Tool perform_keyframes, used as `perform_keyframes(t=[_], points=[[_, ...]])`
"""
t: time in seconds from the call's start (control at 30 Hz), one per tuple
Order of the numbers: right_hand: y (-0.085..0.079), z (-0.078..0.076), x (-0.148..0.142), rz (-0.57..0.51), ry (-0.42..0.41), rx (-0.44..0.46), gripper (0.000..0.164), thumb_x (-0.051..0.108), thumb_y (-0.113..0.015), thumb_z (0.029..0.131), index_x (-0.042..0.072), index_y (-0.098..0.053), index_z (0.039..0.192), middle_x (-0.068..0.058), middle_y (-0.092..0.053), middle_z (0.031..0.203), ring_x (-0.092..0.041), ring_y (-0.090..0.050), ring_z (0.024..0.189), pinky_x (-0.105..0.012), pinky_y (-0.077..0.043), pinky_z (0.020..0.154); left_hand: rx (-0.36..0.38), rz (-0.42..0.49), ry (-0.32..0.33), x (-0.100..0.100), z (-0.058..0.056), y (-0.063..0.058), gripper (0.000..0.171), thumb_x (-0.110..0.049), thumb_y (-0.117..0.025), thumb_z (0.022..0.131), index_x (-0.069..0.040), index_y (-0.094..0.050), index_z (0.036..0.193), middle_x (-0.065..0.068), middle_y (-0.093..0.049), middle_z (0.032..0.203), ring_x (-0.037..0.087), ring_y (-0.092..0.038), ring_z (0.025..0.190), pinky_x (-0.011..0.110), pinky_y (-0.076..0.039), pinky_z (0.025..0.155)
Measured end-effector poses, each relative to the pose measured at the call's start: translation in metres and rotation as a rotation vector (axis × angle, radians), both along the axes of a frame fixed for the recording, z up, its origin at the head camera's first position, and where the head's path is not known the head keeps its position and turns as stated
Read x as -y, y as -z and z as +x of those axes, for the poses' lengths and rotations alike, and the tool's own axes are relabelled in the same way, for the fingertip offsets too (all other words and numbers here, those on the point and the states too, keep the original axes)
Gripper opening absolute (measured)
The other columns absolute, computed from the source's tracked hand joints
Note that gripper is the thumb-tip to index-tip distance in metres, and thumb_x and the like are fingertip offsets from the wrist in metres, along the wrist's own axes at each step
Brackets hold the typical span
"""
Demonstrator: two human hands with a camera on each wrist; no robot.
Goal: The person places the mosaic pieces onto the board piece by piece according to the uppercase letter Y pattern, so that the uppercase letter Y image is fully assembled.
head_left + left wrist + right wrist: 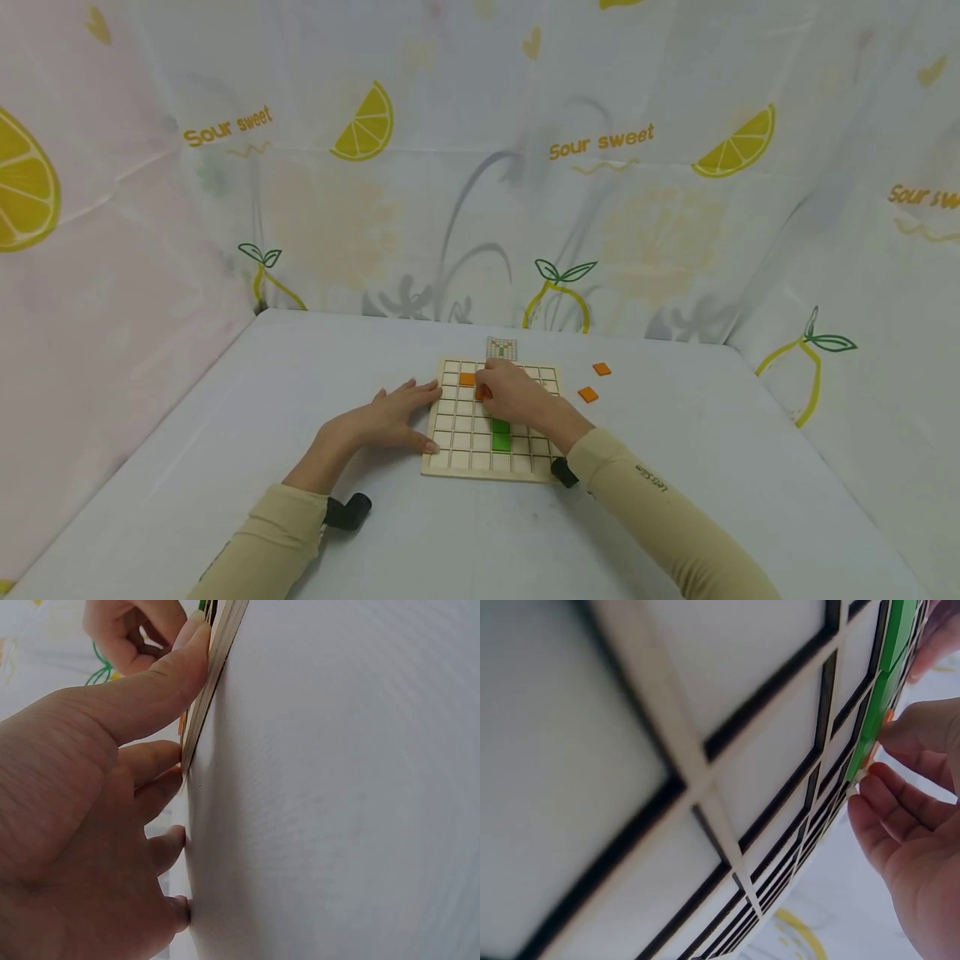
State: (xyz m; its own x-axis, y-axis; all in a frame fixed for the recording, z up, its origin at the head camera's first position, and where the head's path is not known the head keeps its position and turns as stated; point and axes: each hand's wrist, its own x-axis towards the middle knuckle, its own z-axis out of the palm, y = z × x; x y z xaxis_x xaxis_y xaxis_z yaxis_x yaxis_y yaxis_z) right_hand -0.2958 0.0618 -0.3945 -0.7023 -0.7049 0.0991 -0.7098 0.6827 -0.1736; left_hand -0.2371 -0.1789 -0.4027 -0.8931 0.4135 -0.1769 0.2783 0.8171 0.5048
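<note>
A pale wooden grid board [440,461] lies on the white table. My left hand [390,419] is spread along its left side, with the thumb on the near left edge and fingertips at the rim farther up. Over the upper middle of the grid, my right hand [517,398] pinches an orange square tile [481,393], mostly covered by the fingers. Another orange tile [467,379] sits in a square just left of those fingertips. Green tiles [501,442] run in a column below the right hand; the right wrist view shows this green row [871,720] beside the thumb.
Two loose orange tiles, one farther back [602,368] and one nearer [588,394], lie right of the board. A small card with a printed grid pattern [501,347] is behind the board's far edge. A lemon-print curtain [465,208] surrounds the table [480,542].
</note>
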Motion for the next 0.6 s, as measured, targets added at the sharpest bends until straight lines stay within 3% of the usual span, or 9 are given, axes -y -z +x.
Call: perform_keyframes(t=[0.6], points=[[-0.0077,0.0040,-0.0027,0.040,-0.019,-0.013,0.014,0.005,-0.060,0.093,0.011,-0.071,0.097,-0.002,-0.059,0.092,-0.015,-0.055,0.085,-0.030,-0.051,0.077,-0.002,0.021,0.008,-0.0002,0.0025,-0.0028,0.093,-0.044,-0.080,0.079,-0.012,-0.036,0.154,0.006,-0.027,0.165,0.038,-0.011,0.155,0.072,-0.004,0.117]])
